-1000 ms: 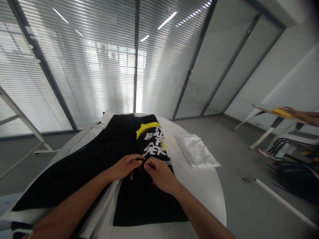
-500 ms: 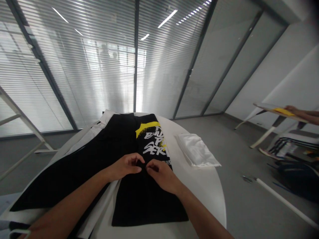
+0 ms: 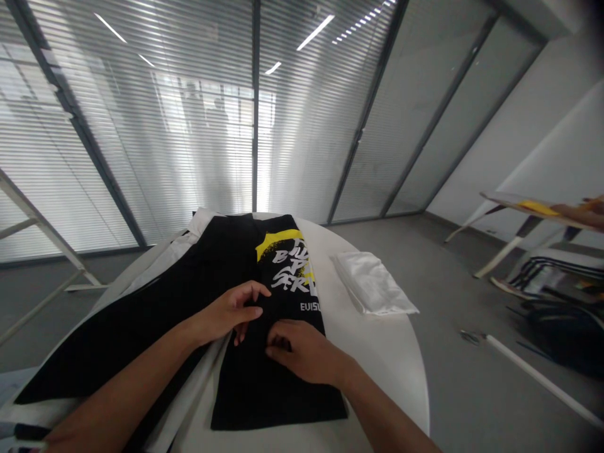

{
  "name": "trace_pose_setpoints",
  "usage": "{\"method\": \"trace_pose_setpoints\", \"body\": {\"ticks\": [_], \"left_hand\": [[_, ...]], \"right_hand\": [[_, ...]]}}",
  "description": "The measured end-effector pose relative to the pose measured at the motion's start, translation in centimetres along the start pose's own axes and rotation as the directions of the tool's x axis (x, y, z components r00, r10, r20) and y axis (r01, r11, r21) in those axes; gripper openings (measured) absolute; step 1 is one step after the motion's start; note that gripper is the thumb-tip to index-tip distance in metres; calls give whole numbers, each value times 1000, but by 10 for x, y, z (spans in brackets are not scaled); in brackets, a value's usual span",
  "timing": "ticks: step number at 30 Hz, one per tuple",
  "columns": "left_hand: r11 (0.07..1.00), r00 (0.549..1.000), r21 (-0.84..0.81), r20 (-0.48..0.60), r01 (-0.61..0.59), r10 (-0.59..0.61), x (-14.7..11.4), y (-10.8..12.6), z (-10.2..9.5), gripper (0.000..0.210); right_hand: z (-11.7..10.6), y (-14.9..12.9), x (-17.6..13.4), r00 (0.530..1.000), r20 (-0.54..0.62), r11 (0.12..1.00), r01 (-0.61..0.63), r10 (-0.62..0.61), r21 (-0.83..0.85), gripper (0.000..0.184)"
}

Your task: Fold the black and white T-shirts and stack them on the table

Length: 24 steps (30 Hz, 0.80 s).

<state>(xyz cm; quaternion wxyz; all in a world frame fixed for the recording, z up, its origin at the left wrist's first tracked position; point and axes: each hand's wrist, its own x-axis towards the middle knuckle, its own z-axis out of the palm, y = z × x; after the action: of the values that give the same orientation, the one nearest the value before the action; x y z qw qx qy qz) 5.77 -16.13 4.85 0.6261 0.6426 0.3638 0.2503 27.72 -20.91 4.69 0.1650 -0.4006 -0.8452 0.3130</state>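
Note:
A black T-shirt (image 3: 278,396) with yellow and white lettering lies partly folded over on the white table. My left hand (image 3: 226,314) rests by its left edge, thumb and forefinger apart, the other fingers curled down near the cloth. Over the shirt's lower middle, my right hand (image 3: 306,352) is closed, its thumb and fingertips pinched together at the black fabric. A larger black garment (image 3: 179,302) with white parts spreads out to the left, beside the left forearm.
A folded white cloth (image 3: 372,283) lies on the right of the round white table (image 3: 401,371). A white pole (image 3: 542,377) is on the floor at right. Another person's hand (image 3: 576,211) is at a far table with yellow cloth (image 3: 538,206). A metal frame stands at left.
My right hand has moved down towards me, away from the left hand, uncovering more small lettering. My left hand has shifted slightly left and up, and the shirt's lower right edge has drawn inward.

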Motion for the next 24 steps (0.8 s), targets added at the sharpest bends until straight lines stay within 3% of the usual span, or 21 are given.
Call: {"method": "trace_pose_setpoints", "body": {"ticks": [3,5,9,12,15,19,21,24], "left_hand": [[961,990,274,115,49,-83,-4,1,-6,49],[887,962,462,235,13,-137,-8,2,-10,58],[800,916,598,348,-52,-201,-13,1,-12,84],[813,904,579,377,-62,-200,-14,1,-10,89],[885,893,464,414,-41,-177,-14,6,-9,74],[971,885,237,451,5,-115,-15,14,-15,57],[987,845,141,517,71,-134,-16,14,-21,53],[977,710,62,677,206,-192,-17,9,-28,46]], "right_hand": [[2,0,0,999,33,997,31,-29,-71,12],[2,1,-1,996,87,994,24,-15,-103,18],[5,3,-4,977,212,978,37,7,-204,40],[7,5,-5,967,256,972,74,-15,-224,35],[4,6,-6,958,276,982,119,-75,-145,18],[-6,8,-7,961,248,992,116,-124,46,14],[-10,9,-7,966,236,987,76,-108,141,15],[-10,9,-7,961,267,977,17,-74,211,13]]}}
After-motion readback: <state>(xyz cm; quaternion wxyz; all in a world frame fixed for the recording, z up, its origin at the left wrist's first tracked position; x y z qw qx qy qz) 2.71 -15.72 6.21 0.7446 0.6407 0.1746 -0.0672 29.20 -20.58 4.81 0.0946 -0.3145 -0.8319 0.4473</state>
